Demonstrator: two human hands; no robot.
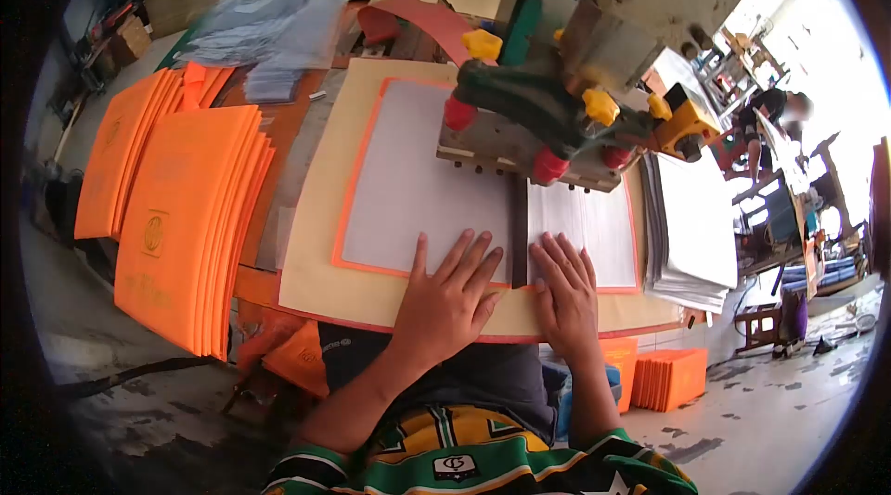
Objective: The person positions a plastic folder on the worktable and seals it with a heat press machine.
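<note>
An orange-edged cover (373, 217) lies spread on the tan work board (316, 244), with white sheets on both halves and a dark strip (519, 217) down the middle. My left hand (448, 286) rests with fingers spread on the left white sheet (399, 170), near its lower edge. On the other side of the strip, my right hand (565, 289) lies flat on the right white sheet (603, 235), fingers stretched out. Neither hand grips anything. Above the cover's far part hangs a machine head with a metal bar (520, 161), hiding what is beneath it.
Orange covers (176, 226) with gold print stand stacked at the left. Clear plastic sleeves (278, 3) are piled at the back left. A stack of white paper (687, 226) lies at the right. More orange covers (670, 379) sit below. A person (766, 124) is at the far right.
</note>
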